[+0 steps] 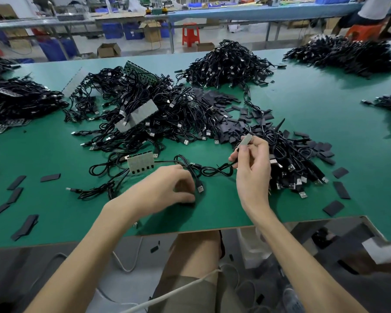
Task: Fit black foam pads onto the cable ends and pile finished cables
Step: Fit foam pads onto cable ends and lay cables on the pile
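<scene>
Pinching grip on the right: the right hand point(253, 168) is raised off the worktop point(307, 102), wrist bent, palm turned left, thumb and fingertips clamped on the flat grey cable end point(246, 140). That end stands nearly upright, its long axis tilted slightly right and away from the person. From below the fingers the black cable point(215, 171) drops to the worktop and runs left in loose loops.

Lower and to the left, the left hand point(167, 186) rests on the worktop, palm down, fingers curled toward the thumb over a dark patch. Whether that grip is clamped on a pad I cannot tell. The cable's USB plug point(200, 188) lies just beside those fingertips, metal tip toward the near edge.

Right of the raised hand sits a pile of cables point(289, 154), plugs facing the near edge. Loose black foam pads point(340, 172) lie scattered around it.
</scene>
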